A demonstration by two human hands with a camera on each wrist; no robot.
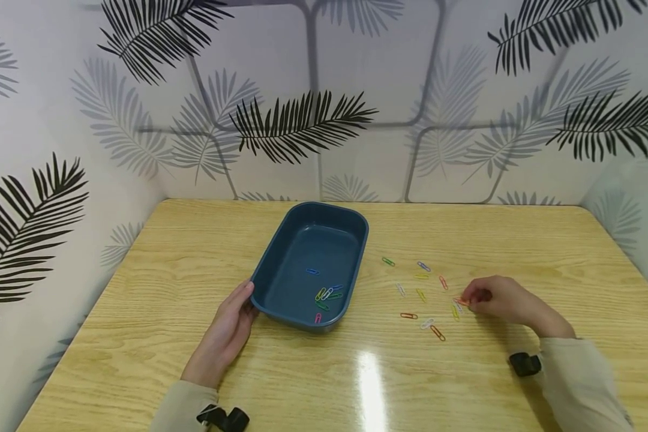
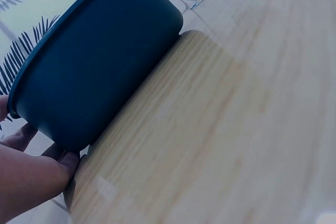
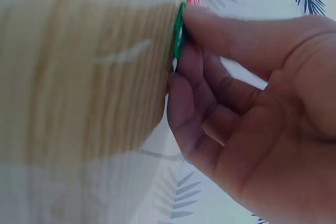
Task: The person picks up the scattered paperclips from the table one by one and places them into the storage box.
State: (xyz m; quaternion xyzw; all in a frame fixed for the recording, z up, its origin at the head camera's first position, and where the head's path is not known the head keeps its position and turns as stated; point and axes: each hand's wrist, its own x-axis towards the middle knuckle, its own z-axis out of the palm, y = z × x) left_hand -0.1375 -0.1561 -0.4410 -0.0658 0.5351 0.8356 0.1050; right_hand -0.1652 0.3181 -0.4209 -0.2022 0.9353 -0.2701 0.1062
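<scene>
A dark blue rectangular tray [image 1: 302, 258] stands on the table, with several paper clips [image 1: 326, 294] lying in its near half. My left hand [image 1: 224, 333] grips its near left corner, thumb at the rim and fingers against the outer wall, as the left wrist view also shows at the tray's side [image 2: 105, 61]. To the right, my right hand [image 1: 510, 303] reaches down to loose paper clips [image 1: 457, 311]. In the right wrist view, a green paper clip [image 3: 179, 32] is at its curled fingers and thumb, seemingly pinched close to the tabletop.
Between the tray and my right hand lie scattered paper clips in several colours, among them a green one [image 1: 388, 261], a blue one [image 1: 423, 266] and a red one [image 1: 408, 315]. A leaf-patterned backdrop [image 1: 356, 162] rises behind the wooden table [image 1: 194, 240].
</scene>
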